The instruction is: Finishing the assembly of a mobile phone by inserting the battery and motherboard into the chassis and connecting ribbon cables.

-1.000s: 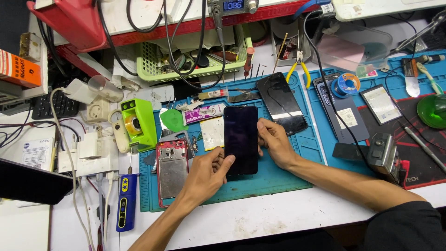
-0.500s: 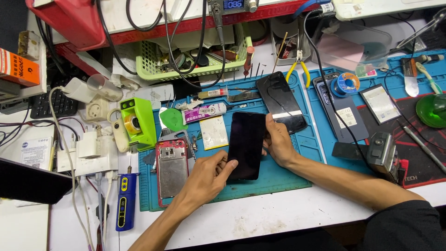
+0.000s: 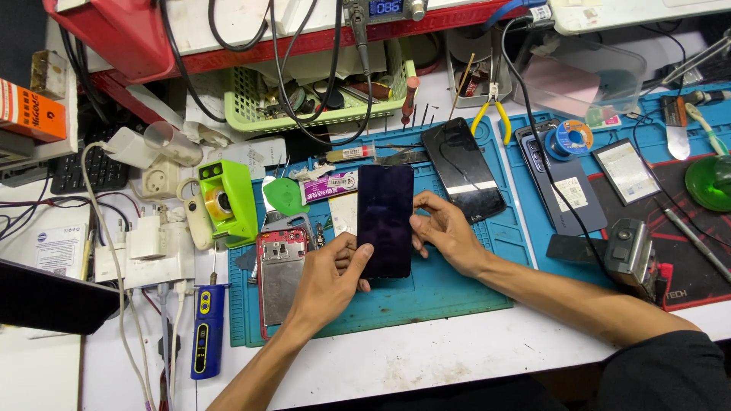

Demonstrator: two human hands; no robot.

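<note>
Cluttered repair bench, white tabletop (image 3: pixel 426 373) along the bottom of the frame, teal work mat (image 3: pixel 442 293) over its middle. Going near to far.

Nearest, centre of frame: my two hands hold a dark phone screen (image 3: pixel 385 221) just above the mat. Left hand (image 3: pixel 327 278) grips its lower left edge, thumb laid across the glass, fingers curled behind. Right hand (image 3: pixel 445 232) pinches the right edge with the fingertips, palm clear of the face. Both closed on it, neither spread wide.

Screen: tall black rectangle, rounded corners, glossy, unlit, faint purple sheen. No crack that I can make out.

Handling, my judgement: thin, light, stiff, and fragile; the glass looks slippery. Best held by the long edges, as now, with no bending and no pressure on the middle.

Left of the hands: an opened red phone body (image 3: pixel 279 274) lying flat on the mat. Lower left, a blue and yellow pen-shaped tool (image 3: pixel 207 331) on the table.

Further up: a green boxy tool (image 3: pixel 227 199), a second black screen (image 3: pixel 463 169) lying at a slant, yellow-handled pliers (image 3: pixel 495 114).

Right side: a second blue mat with a solder spool (image 3: pixel 571 138).

Farthest, upper centre: a green basket (image 3: pixel 324 118) of parts, cables hanging over it.
</note>
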